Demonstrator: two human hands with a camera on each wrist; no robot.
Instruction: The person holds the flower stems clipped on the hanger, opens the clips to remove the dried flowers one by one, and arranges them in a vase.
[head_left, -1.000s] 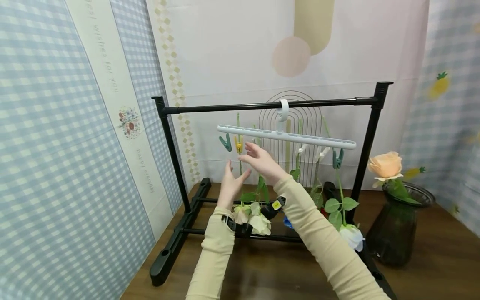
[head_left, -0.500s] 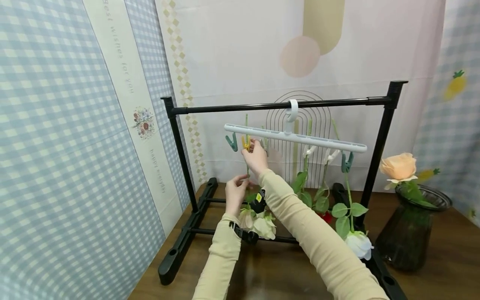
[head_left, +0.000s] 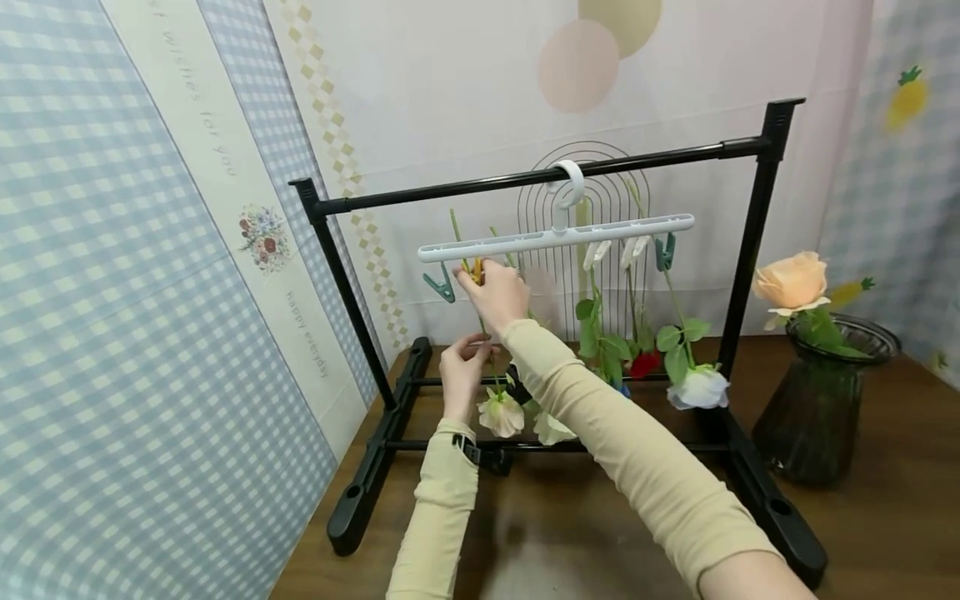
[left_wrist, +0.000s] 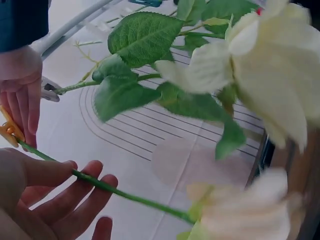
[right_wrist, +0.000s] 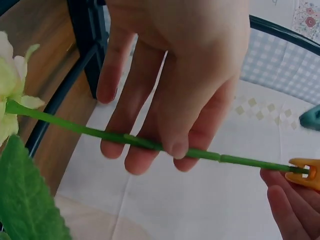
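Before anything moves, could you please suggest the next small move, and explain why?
I'd probably squeeze the yellow plastic clip open with the right hand while the left hand supports the slim green stem: the clip appears to hold that stem, the right hand is at the clip, and the left hand pinches the stem, so the pale cream-pink flower below shouldn't drop.

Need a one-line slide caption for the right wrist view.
Left hand pinches a stem between its flower and the yellow clip, with the right hand at the clip.
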